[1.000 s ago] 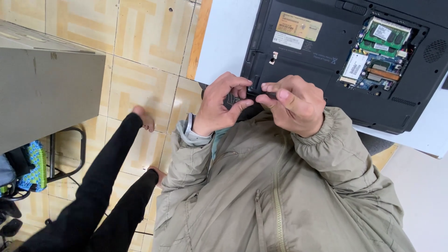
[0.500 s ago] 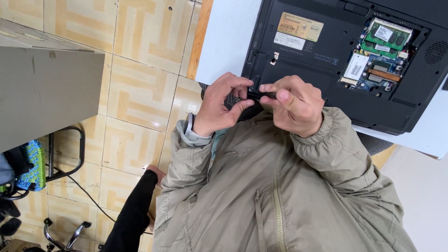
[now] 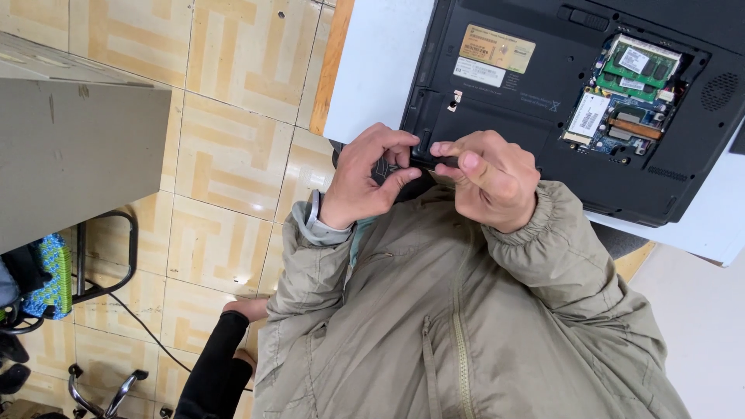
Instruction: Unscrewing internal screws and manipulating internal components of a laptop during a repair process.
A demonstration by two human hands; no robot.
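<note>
A black laptop (image 3: 543, 93) lies bottom-up on a white table (image 3: 372, 70). An opened bay shows green memory boards (image 3: 640, 66) and circuitry. My left hand (image 3: 361, 182) and my right hand (image 3: 489, 182) meet at the laptop's near left corner. Both pinch a small black part (image 3: 419, 161) at that edge, fingertips almost touching. What exactly the part is stays hidden by my fingers. My olive jacket sleeves fill the lower middle of the view.
A grey cabinet (image 3: 77, 147) stands at the left over a tiled floor (image 3: 225, 155). Below it are a black chair frame (image 3: 109, 256), a blue-green woven thing (image 3: 50, 275) and a cable. Another person's black-clad limb (image 3: 221, 365) shows at the bottom.
The other person's black-clad limb, stretched up across the tiles before, has drawn back to the bottom. My hands stay at the laptop's corner, barely shifted.
</note>
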